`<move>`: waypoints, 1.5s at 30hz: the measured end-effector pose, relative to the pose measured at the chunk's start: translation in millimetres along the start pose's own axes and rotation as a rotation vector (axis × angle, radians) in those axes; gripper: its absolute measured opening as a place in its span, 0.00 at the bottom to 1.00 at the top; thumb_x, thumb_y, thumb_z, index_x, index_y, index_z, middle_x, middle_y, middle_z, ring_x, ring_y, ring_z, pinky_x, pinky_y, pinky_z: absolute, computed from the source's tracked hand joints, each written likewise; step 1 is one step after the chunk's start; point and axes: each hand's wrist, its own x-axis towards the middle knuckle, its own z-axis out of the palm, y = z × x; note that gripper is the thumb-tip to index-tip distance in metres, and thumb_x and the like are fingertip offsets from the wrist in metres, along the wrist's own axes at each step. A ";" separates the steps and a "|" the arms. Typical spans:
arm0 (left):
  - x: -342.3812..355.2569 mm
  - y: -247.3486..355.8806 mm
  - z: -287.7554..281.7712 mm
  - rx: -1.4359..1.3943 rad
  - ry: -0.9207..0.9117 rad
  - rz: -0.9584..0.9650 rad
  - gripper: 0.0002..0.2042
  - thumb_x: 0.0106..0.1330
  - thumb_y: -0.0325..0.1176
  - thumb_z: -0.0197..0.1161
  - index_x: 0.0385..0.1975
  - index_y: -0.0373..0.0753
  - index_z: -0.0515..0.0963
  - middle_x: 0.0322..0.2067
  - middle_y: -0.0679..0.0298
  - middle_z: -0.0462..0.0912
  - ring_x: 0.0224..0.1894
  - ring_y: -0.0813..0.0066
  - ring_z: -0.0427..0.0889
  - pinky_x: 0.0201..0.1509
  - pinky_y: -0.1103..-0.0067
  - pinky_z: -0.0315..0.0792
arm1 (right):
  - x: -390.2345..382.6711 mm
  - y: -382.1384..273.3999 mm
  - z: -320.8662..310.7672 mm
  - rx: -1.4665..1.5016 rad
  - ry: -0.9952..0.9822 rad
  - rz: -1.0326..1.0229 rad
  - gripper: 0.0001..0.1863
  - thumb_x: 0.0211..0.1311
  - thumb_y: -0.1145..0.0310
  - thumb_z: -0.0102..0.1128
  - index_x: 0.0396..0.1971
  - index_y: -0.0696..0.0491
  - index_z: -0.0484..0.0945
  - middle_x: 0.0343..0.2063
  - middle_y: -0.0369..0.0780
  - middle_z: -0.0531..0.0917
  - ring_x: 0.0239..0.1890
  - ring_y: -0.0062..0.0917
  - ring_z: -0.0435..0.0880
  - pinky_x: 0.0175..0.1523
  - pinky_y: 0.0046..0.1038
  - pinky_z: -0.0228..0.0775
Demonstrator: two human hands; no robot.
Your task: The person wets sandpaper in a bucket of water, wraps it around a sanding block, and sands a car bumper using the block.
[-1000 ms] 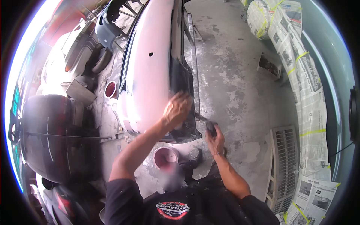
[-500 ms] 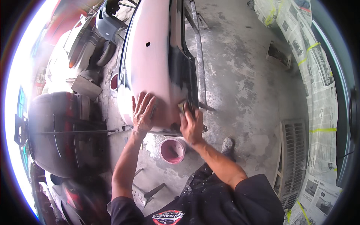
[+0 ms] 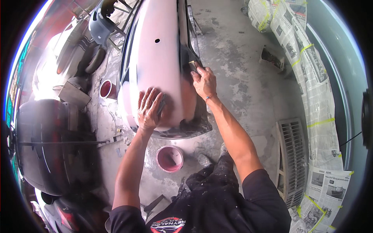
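A long bumper-like car panel [image 3: 149, 58], mostly pale pink with black edges and a small dark hole, lies lengthwise before me. My left hand [image 3: 149, 110] rests on its near pink part with fingers stretched out flat; something bluish-dark shows beside the fingertips, too hidden to identify. My right hand [image 3: 204, 83] is farther up on the black right edge, fingers closed around a small block [image 3: 192, 64] with a tan face, pressed to the panel. A pink-stained bucket [image 3: 169, 158] stands on the floor below the near end.
Another bucket [image 3: 107, 89] is left of the panel, among loose bumpers [image 3: 54, 147] and a board [image 3: 74, 94]. A newspaper-masked part with yellow tape [image 3: 318, 101] runs along the right, beside a slatted grille [image 3: 291, 155]. The concrete floor [image 3: 237, 77] shows between.
My right hand has moved up along the panel's right edge with the block. My left hand came down flat on the pink surface and has stayed near the same spot since.
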 end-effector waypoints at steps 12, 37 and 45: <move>-0.7 4.3 -1.1 0.012 0.022 0.006 0.26 0.58 0.34 0.69 0.59 0.42 0.79 0.63 0.53 0.77 0.69 0.53 0.73 0.75 0.52 0.59 | -44.8 -13.4 -0.6 -0.155 0.093 0.155 0.06 0.62 0.72 0.66 0.37 0.56 0.81 0.38 0.50 0.80 0.42 0.47 0.78 0.47 0.43 0.71; -9.6 -1.7 -8.5 -0.024 0.015 -0.041 0.26 0.56 0.36 0.72 0.57 0.44 0.81 0.62 0.53 0.78 0.67 0.53 0.75 0.75 0.53 0.59 | -34.2 -41.5 13.4 -0.033 -0.065 0.093 0.20 0.67 0.72 0.64 0.59 0.52 0.81 0.52 0.47 0.83 0.52 0.42 0.81 0.54 0.37 0.75; 5.8 2.6 -4.8 -0.040 0.017 -0.023 0.25 0.56 0.36 0.71 0.57 0.44 0.81 0.61 0.53 0.78 0.67 0.52 0.75 0.75 0.53 0.60 | 12.6 -44.2 9.7 0.102 0.104 -0.137 0.17 0.66 0.73 0.64 0.55 0.53 0.83 0.53 0.43 0.84 0.50 0.41 0.80 0.53 0.37 0.75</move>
